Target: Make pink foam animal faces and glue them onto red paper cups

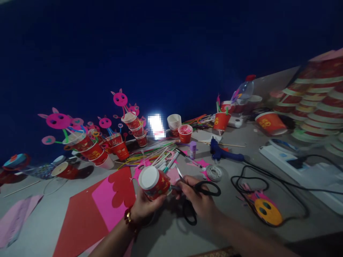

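My left hand (148, 208) is wrapped round a red paper cup (158, 186) with a printed pattern, its white round end tilted up toward me. Close to the cup's other end, my right hand (197, 196) grips black-handled scissors (208, 188). One finger loop sticks out to the right and the other hangs below the hand; a metal blade points up and left. The right fingertips are beside the cup's rim, and I cannot make out whether they touch it. Behind the cup lie pink foam cut-outs (144, 164) and several pens.
Red and pink sheets (85, 214) lie at left, under decorated cup stacks (91, 151). A blue glue gun (225, 153), a tape roll (213, 172), a power strip (294, 178) and a loose black cord (268, 175) occupy the right. Tall cup stacks (318, 96) rise far right.
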A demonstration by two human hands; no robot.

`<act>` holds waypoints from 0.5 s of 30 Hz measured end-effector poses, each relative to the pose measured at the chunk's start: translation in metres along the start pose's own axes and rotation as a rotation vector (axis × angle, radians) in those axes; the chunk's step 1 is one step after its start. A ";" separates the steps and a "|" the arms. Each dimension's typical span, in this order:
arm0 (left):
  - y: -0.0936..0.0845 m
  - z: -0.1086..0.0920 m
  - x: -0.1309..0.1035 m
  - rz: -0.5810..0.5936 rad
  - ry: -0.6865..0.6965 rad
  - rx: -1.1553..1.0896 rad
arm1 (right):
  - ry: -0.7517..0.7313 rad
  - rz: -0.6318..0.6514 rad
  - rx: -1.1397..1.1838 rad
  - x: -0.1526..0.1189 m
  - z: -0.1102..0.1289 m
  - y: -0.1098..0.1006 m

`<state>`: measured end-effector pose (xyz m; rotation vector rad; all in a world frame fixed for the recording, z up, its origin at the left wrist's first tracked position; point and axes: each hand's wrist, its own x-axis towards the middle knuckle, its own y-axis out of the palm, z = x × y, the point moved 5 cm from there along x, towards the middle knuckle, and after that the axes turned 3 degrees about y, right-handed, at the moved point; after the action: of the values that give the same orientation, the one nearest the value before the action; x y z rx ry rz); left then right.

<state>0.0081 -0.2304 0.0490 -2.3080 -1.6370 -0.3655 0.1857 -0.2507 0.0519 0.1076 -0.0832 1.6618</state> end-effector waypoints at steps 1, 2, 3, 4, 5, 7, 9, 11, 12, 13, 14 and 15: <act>0.000 0.001 -0.002 -0.012 0.007 0.010 | 0.037 0.009 0.046 0.001 -0.002 0.001; -0.001 0.001 -0.003 -0.022 0.015 0.015 | 0.061 0.019 0.077 0.002 -0.003 0.001; -0.001 0.002 -0.004 -0.028 0.022 0.015 | 0.067 0.025 0.085 0.003 -0.004 0.001; -0.002 0.002 -0.005 -0.023 0.020 0.005 | 0.055 0.021 0.061 0.004 -0.003 0.000; -0.002 0.003 -0.004 -0.013 0.001 -0.024 | 0.023 0.017 0.009 0.004 -0.001 -0.002; -0.004 0.006 -0.003 0.010 -0.065 -0.117 | -0.120 0.015 -0.133 0.003 0.006 -0.004; -0.006 0.009 0.002 0.028 -0.130 -0.206 | -0.321 0.023 -0.248 0.001 0.014 -0.005; -0.010 0.009 0.007 0.024 -0.153 -0.247 | -0.507 0.038 -0.303 -0.002 0.021 -0.004; -0.011 0.007 0.009 0.021 -0.154 -0.259 | -0.574 0.042 -0.314 -0.002 0.023 -0.003; -0.013 0.005 0.012 0.026 -0.160 -0.282 | -0.626 0.042 -0.322 -0.002 0.025 -0.003; -0.014 0.002 0.014 0.042 -0.167 -0.305 | -0.671 0.040 -0.334 -0.002 0.026 -0.002; -0.014 -0.003 0.015 0.077 -0.170 -0.315 | -0.708 0.038 -0.350 -0.002 0.028 -0.001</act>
<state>-0.0003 -0.2135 0.0583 -2.6924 -1.6630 -0.4493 0.1873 -0.2555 0.0793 0.4246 -0.9088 1.5537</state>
